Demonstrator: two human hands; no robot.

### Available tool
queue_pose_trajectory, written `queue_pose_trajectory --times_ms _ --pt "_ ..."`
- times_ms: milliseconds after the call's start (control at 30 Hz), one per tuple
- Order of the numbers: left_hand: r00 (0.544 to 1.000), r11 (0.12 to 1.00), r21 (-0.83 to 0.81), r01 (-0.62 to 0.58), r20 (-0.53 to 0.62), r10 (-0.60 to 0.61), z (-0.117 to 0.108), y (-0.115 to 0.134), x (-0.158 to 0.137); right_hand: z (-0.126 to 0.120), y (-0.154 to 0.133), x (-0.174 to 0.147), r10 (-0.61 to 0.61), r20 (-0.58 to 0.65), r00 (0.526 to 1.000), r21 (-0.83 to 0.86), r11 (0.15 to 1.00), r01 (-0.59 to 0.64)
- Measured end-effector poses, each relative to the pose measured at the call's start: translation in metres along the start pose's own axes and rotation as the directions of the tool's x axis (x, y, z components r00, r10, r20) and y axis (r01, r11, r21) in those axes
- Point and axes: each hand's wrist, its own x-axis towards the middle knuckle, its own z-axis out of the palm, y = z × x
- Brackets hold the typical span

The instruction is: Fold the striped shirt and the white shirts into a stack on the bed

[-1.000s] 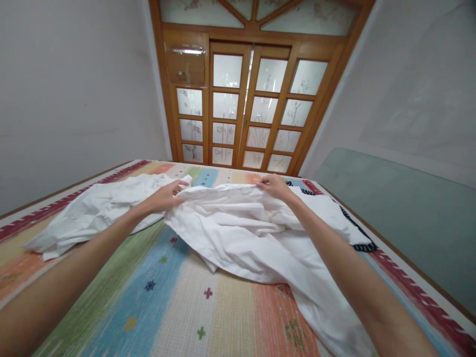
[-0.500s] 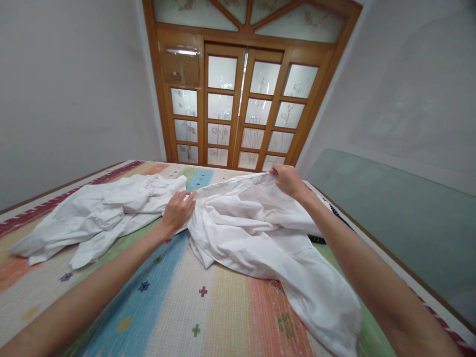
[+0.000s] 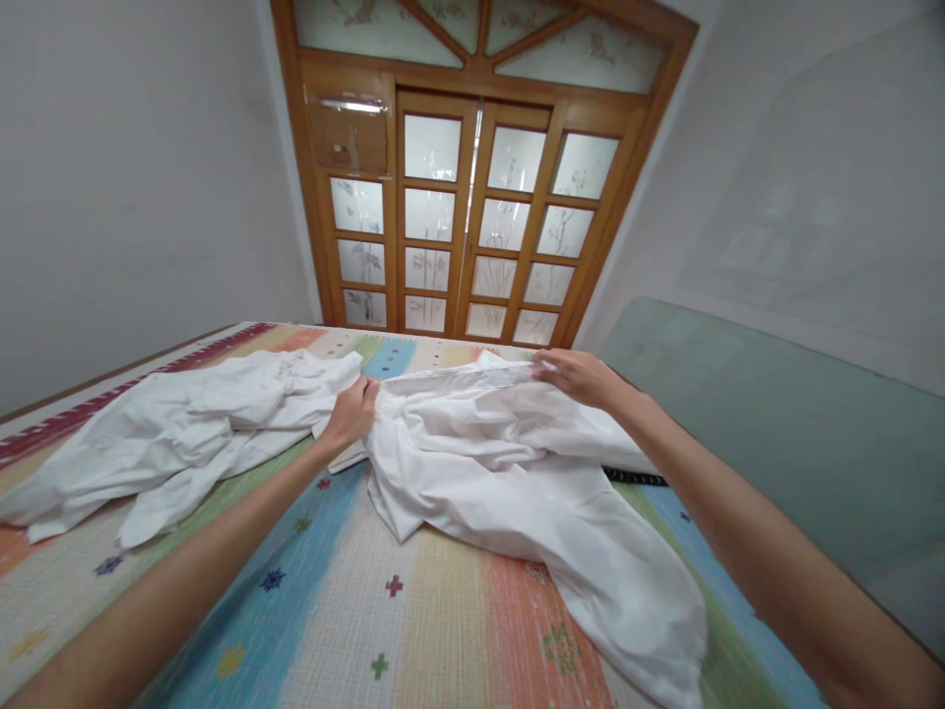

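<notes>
Here, thin matt cotton-like fabric is shown by the long rumpled white cloth, soft and creased; a similar matt finish is displayed by the crumpled white cloth heap. Beneath, a rougher, ribbed weave is revealed in the multicoloured striped cloth cover. Smooth brown wooden doors are fitted with frosted glass panes.

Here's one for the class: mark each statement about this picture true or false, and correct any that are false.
1. The left hand grips the edge of a white garment. True.
2. The right hand lies flat on the striped cover. False: it holds the same garment's edge.
3. A second white garment lies to the right of the held one. False: it lies to the left.
4. The cover bears small crosses and stars. True.
5. The doors have no panes. False: they are wooden, with glass panes.
</notes>
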Motion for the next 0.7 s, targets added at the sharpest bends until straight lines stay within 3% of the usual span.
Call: queue_pose_trajectory --times_ms 100,200,267,367,433,533,633,700 --pt "0.969 0.97 0.078 -0.228 0.11 0.219 -0.02 -0.002 0.015 -0.002 0.006 -0.009 -0.033 0.024 0.999 0.059 0.998 0.031" --pt "0.848 0.867 0.13 -0.481 0.32 0.423 -0.041 -0.006 0.034 -0.007 0.008 -0.013 -0.013 0.058 0.998 0.156 0.988 0.003" --pt "0.79 0.801 0.179 -0.571 0.384 0.478 -0.055 -0.009 0.05 -0.012 0.004 -0.015 0.002 0.125 0.992 0.271 0.962 -0.036" --pt "0.788 0.736 0.305 -0.605 0.36 0.499 -0.075 -0.007 0.074 -0.02 -0.015 -0.016 -0.056 0.308 0.95 0.455 0.885 -0.095" --pt "0.845 0.727 0.433 -0.533 0.219 0.488 -0.087 0.0 0.087 -0.026 -0.033 -0.016 -0.146 0.425 0.894 0.561 0.817 -0.133" --pt "0.905 0.824 0.497 -0.271 -0.161 0.394 -0.097 0.013 0.1 -0.037 -0.059 -0.015 -0.234 0.504 0.832 0.664 0.721 -0.199" --pt "0.886 0.975 0.221 -0.013 -0.45 0.114 -0.097 0.02 0.104 -0.054 -0.066 -0.014 -0.152 0.528 0.836 0.678 0.668 -0.307" --pt "0.857 0.993 -0.075 0.094 -0.501 -0.119 -0.093 0.019 0.103 -0.064 -0.055 -0.014 -0.029 0.518 0.855 0.66 0.649 -0.378"
